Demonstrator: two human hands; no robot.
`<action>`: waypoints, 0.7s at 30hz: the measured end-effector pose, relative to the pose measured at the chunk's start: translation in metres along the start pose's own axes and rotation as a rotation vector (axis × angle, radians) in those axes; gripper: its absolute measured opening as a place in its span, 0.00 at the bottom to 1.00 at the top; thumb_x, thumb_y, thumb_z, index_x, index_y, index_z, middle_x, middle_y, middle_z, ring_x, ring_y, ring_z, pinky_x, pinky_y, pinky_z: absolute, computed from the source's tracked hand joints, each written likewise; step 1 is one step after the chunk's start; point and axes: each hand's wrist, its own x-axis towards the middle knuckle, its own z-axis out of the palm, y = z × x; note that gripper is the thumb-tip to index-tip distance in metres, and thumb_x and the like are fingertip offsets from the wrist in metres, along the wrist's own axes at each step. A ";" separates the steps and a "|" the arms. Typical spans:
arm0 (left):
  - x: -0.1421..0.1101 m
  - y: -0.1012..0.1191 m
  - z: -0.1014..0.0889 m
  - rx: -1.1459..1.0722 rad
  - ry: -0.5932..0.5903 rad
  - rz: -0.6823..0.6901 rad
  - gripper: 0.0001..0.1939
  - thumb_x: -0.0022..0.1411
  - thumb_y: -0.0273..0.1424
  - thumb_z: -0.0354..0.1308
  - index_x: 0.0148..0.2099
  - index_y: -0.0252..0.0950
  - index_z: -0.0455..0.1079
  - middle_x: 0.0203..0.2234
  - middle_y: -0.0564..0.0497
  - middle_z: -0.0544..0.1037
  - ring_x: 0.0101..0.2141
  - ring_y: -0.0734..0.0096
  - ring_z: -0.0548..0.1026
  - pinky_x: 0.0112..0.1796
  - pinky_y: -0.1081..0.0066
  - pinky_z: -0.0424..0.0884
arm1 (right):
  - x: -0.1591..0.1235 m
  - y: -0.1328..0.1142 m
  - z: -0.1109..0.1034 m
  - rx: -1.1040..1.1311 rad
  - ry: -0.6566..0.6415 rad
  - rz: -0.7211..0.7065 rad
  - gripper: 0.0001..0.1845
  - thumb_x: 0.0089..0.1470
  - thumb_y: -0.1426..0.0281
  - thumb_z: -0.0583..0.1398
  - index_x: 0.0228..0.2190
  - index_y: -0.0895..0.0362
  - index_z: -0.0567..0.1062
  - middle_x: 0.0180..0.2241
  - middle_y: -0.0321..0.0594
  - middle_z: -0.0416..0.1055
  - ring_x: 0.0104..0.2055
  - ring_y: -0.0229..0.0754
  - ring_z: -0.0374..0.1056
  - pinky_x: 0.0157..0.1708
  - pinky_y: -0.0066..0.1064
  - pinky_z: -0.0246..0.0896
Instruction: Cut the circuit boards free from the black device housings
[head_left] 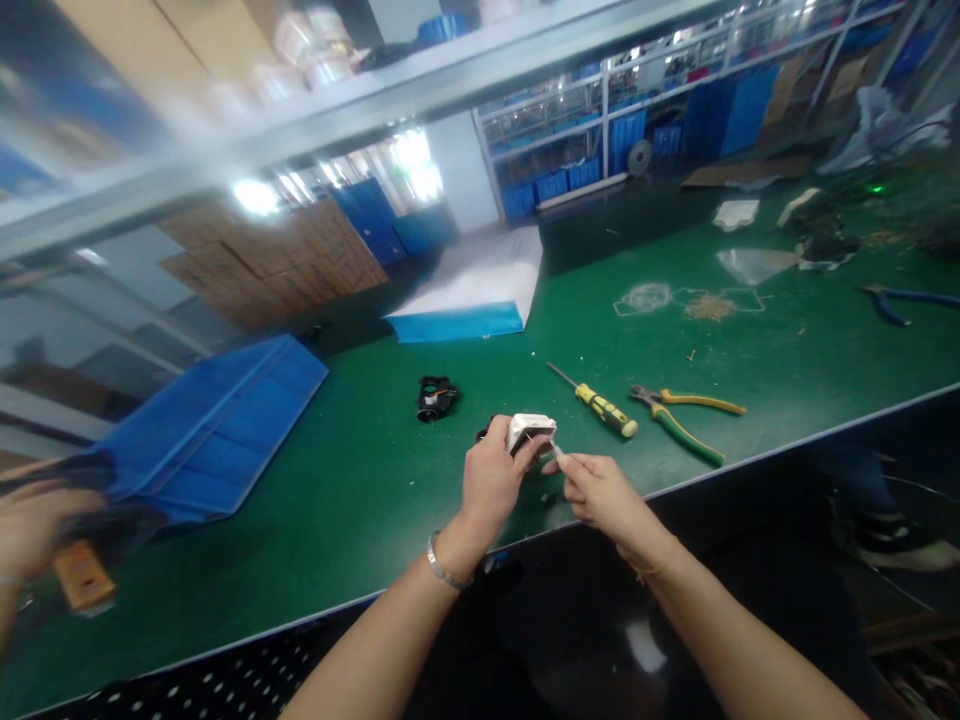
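My left hand [487, 478] is closed around a small white plastic housing [532, 424] with a dark inner side, just above the green bench [360, 460]. Close beside it, my right hand [600, 492] pinches a small pale piece at the housing's lower right edge; its kind is too small to make out. A black plastic part [437, 398] lies to the left of my hands. To the right are a yellow and black screwdriver [604, 409] and a pair of cutting pliers [682, 415] with yellow and green handles.
At far left, another person's hand [37, 515] is blurred near a blue bin [225, 430] and an orange object [84, 575]. A white and blue box [472, 285] stands behind. Blue-handled pliers [900, 300] lie at right, near a small brown pile [709, 307].
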 end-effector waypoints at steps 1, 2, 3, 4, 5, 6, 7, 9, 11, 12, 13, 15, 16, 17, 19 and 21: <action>-0.002 0.001 0.000 0.023 -0.007 0.029 0.18 0.61 0.49 0.54 0.43 0.40 0.67 0.30 0.53 0.77 0.29 0.72 0.73 0.29 0.75 0.61 | 0.001 -0.001 0.000 0.042 -0.011 0.037 0.23 0.51 0.52 0.57 0.34 0.60 0.71 0.13 0.23 0.49 0.13 0.27 0.39 0.13 0.22 0.34; -0.004 0.002 0.001 0.040 -0.015 0.057 0.18 0.61 0.48 0.53 0.44 0.41 0.67 0.31 0.53 0.77 0.30 0.71 0.74 0.29 0.75 0.62 | 0.001 -0.002 0.001 0.072 -0.012 0.061 0.22 0.51 0.52 0.58 0.33 0.60 0.70 0.13 0.22 0.48 0.12 0.27 0.39 0.13 0.22 0.33; -0.005 0.002 0.002 0.055 -0.022 0.085 0.17 0.62 0.48 0.53 0.44 0.41 0.68 0.32 0.52 0.78 0.31 0.71 0.74 0.30 0.75 0.62 | 0.001 -0.002 0.002 0.091 -0.006 0.072 0.22 0.50 0.52 0.58 0.33 0.59 0.69 0.13 0.22 0.48 0.12 0.27 0.39 0.12 0.21 0.32; -0.007 0.002 0.003 0.069 -0.026 0.110 0.17 0.63 0.47 0.52 0.45 0.41 0.68 0.32 0.52 0.78 0.31 0.71 0.75 0.31 0.75 0.62 | 0.001 -0.002 0.003 0.105 0.001 0.072 0.21 0.50 0.52 0.58 0.33 0.59 0.68 0.13 0.21 0.49 0.12 0.27 0.39 0.12 0.21 0.31; -0.008 0.002 0.005 0.079 -0.026 0.129 0.17 0.63 0.47 0.52 0.44 0.40 0.68 0.32 0.51 0.78 0.32 0.70 0.75 0.31 0.74 0.62 | 0.002 -0.001 0.004 0.122 0.007 0.068 0.21 0.50 0.52 0.58 0.32 0.58 0.67 0.13 0.21 0.49 0.12 0.26 0.39 0.12 0.21 0.31; -0.008 0.001 0.006 0.081 -0.024 0.139 0.17 0.63 0.47 0.52 0.44 0.40 0.68 0.32 0.51 0.78 0.32 0.70 0.75 0.31 0.74 0.63 | 0.002 0.001 0.004 0.141 0.005 0.059 0.21 0.50 0.51 0.58 0.32 0.58 0.67 0.13 0.21 0.48 0.12 0.26 0.39 0.12 0.21 0.30; -0.009 0.000 0.008 0.075 -0.023 0.143 0.16 0.63 0.46 0.52 0.43 0.40 0.68 0.32 0.50 0.77 0.32 0.69 0.75 0.31 0.74 0.63 | 0.002 0.003 0.004 0.160 -0.001 0.044 0.22 0.50 0.51 0.58 0.32 0.57 0.66 0.13 0.21 0.48 0.12 0.26 0.39 0.12 0.21 0.30; -0.010 -0.001 0.011 0.034 -0.022 0.129 0.15 0.63 0.45 0.53 0.44 0.40 0.68 0.32 0.51 0.77 0.32 0.69 0.75 0.31 0.73 0.64 | 0.001 0.009 0.002 0.182 -0.037 -0.006 0.23 0.50 0.49 0.57 0.32 0.57 0.66 0.14 0.21 0.48 0.12 0.26 0.40 0.12 0.21 0.32; -0.011 -0.003 0.012 -0.038 -0.016 0.111 0.14 0.63 0.43 0.54 0.45 0.40 0.67 0.33 0.52 0.77 0.32 0.70 0.75 0.32 0.73 0.65 | -0.002 0.015 -0.002 0.151 -0.084 -0.067 0.23 0.52 0.49 0.56 0.33 0.57 0.66 0.15 0.22 0.49 0.12 0.26 0.41 0.12 0.21 0.33; -0.011 -0.003 0.013 -0.077 -0.017 0.111 0.12 0.63 0.41 0.54 0.45 0.40 0.67 0.34 0.52 0.77 0.33 0.70 0.75 0.34 0.73 0.66 | -0.005 0.018 -0.006 0.120 -0.102 -0.090 0.22 0.54 0.50 0.56 0.33 0.57 0.66 0.16 0.23 0.50 0.13 0.26 0.42 0.13 0.21 0.34; -0.010 -0.004 0.013 -0.116 -0.017 0.118 0.11 0.63 0.40 0.55 0.45 0.41 0.67 0.35 0.52 0.77 0.34 0.70 0.75 0.35 0.73 0.67 | -0.007 0.020 -0.009 0.090 -0.113 -0.102 0.22 0.55 0.50 0.55 0.33 0.57 0.67 0.16 0.23 0.51 0.13 0.26 0.43 0.13 0.20 0.35; -0.009 -0.005 0.012 -0.183 0.001 0.146 0.10 0.63 0.36 0.55 0.46 0.41 0.68 0.37 0.52 0.77 0.37 0.71 0.75 0.38 0.72 0.68 | -0.014 0.022 -0.016 0.068 -0.117 -0.093 0.21 0.56 0.50 0.55 0.33 0.57 0.67 0.17 0.24 0.51 0.14 0.26 0.43 0.13 0.20 0.34; -0.008 -0.006 0.011 -0.209 0.021 0.168 0.09 0.63 0.34 0.55 0.46 0.41 0.68 0.39 0.51 0.76 0.38 0.71 0.75 0.40 0.71 0.69 | -0.017 0.021 -0.020 0.081 -0.127 -0.065 0.21 0.55 0.50 0.55 0.33 0.57 0.66 0.17 0.23 0.51 0.14 0.26 0.43 0.13 0.20 0.34; -0.007 -0.007 0.011 -0.228 0.050 0.199 0.09 0.62 0.32 0.55 0.46 0.40 0.68 0.40 0.51 0.76 0.40 0.71 0.74 0.42 0.70 0.69 | -0.019 0.020 -0.023 0.103 -0.142 -0.033 0.21 0.55 0.50 0.56 0.33 0.57 0.66 0.17 0.23 0.50 0.14 0.26 0.42 0.13 0.20 0.33; -0.005 -0.011 0.010 -0.241 0.104 0.295 0.08 0.61 0.28 0.55 0.45 0.39 0.68 0.42 0.49 0.75 0.44 0.69 0.73 0.45 0.67 0.69 | -0.020 0.015 -0.029 0.138 -0.138 -0.005 0.22 0.53 0.50 0.57 0.33 0.57 0.66 0.18 0.23 0.52 0.14 0.26 0.42 0.13 0.21 0.33; -0.004 -0.014 0.011 -0.226 0.133 0.412 0.08 0.60 0.24 0.55 0.42 0.39 0.68 0.42 0.48 0.75 0.46 0.68 0.73 0.47 0.63 0.69 | -0.016 0.006 -0.034 0.145 -0.070 -0.050 0.22 0.51 0.52 0.60 0.36 0.57 0.67 0.19 0.23 0.52 0.15 0.26 0.42 0.14 0.21 0.34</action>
